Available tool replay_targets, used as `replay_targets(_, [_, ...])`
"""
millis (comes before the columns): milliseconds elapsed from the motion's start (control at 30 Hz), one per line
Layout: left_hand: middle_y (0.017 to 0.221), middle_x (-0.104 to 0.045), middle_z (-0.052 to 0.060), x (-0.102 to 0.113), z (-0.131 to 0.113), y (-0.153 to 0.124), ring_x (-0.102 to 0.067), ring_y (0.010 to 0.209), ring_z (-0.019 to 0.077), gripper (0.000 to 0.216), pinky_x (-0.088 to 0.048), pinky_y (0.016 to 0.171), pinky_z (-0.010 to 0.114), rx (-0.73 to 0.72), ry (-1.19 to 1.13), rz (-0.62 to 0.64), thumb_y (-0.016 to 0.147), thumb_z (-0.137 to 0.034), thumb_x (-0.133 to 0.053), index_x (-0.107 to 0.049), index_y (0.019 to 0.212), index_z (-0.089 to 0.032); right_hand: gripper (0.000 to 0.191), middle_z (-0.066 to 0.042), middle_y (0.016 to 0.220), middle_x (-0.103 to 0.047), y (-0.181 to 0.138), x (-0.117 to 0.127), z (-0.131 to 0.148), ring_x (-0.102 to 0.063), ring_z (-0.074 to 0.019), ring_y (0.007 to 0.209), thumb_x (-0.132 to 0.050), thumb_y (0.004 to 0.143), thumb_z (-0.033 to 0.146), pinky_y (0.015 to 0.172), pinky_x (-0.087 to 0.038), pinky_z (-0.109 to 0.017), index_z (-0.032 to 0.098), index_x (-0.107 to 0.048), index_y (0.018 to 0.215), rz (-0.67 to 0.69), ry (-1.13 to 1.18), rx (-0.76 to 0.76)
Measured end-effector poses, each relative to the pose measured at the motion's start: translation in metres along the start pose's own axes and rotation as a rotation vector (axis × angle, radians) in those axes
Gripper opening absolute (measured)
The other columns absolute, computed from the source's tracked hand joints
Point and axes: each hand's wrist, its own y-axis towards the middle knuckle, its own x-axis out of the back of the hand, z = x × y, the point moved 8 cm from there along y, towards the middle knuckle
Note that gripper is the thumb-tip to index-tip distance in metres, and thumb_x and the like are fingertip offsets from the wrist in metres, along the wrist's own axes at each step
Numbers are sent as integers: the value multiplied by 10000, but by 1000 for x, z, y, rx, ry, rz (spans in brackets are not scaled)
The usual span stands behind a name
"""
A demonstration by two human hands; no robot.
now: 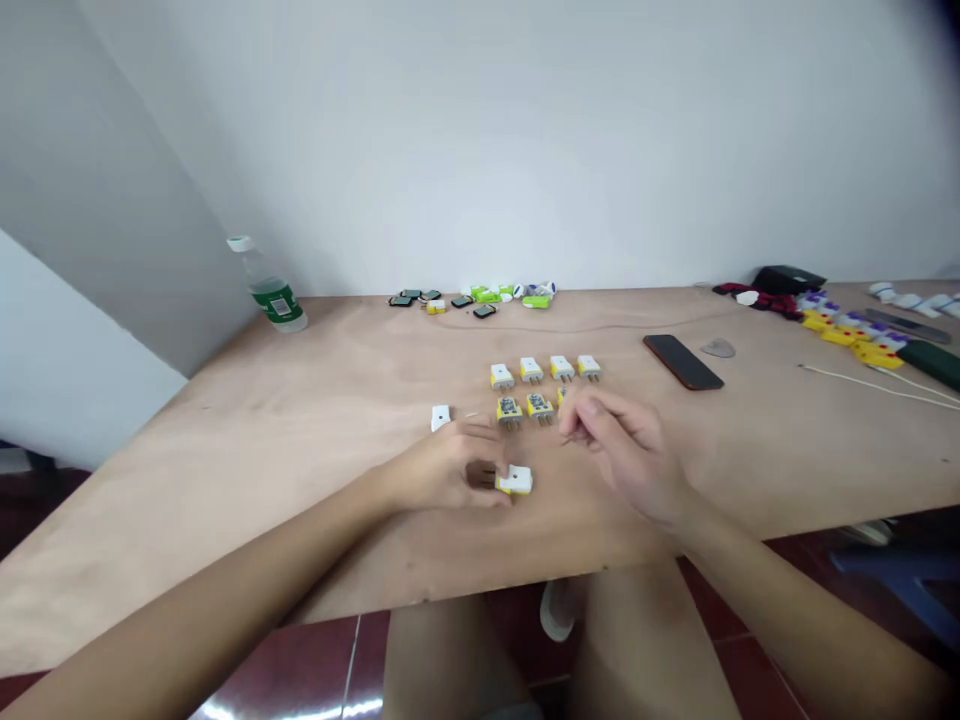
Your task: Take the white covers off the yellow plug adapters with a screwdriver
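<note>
My left hand [457,465] grips a white-and-yellow electrical plug [519,480] near the front of the table, its prongs toward my palm. To its right, my right hand [619,440] is closed in a pinch just above the table. What its fingertips hold, if anything, is too small to make out. Behind the hands, several white-topped plugs [531,370] stand in a row. In front of them lie opened plugs [539,407] with their insides showing, one partly hidden by my right hand. A loose white cover [440,416] lies beyond my left hand.
At the back left stands a water bottle [279,303]. Small black pieces [484,311] and green-and-white pieces [536,301] lie along the wall. Toward the right are a phone [683,361], a grey flat piece [718,347], yellow parts [847,330] and a white cord [877,381].
</note>
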Motion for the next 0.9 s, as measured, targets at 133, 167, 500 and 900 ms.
replay_targets(133, [936, -816, 78, 2, -2, 0, -729, 961, 232, 256, -559, 892, 347, -65, -12, -32, 1011, -389, -925, -797, 907, -193, 500, -18, 791, -528, 12, -24, -2, -463, -183, 751, -639, 1190, 508, 715, -367, -357, 219, -645, 783, -29, 482, -56])
replay_targets(167, [945, -819, 83, 1, -2, 0, -733, 963, 234, 256, -564, 892, 350, -66, -16, -25, 1015, -388, -921, -798, 906, -191, 495, -16, 786, -517, 14, -31, -3, -456, -182, 749, -649, 1188, 496, 713, -353, -359, 217, -646, 779, -14, 532, -64])
replay_targets(500, [1014, -845, 86, 0, -7, 2, -753, 1074, 261, 206, -578, 1021, 376, -92, -18, -1, 1032, -349, -899, -795, 931, -202, 494, -13, 780, -527, 12, -52, -19, -420, -177, 728, -669, 1183, 522, 705, -301, -376, 213, -690, 798, 87, 491, -117])
replay_targets(900, [1004, -841, 100, -1, -4, 2, -765, 1057, 265, 225, -597, 1023, 393, -63, -41, 9, 1035, -374, -895, -811, 928, -195, 512, -2, 768, -498, 9, -51, -22, -415, -173, 723, -648, 1188, 548, 698, -315, -364, 213, -649, 801, 91, 473, -134])
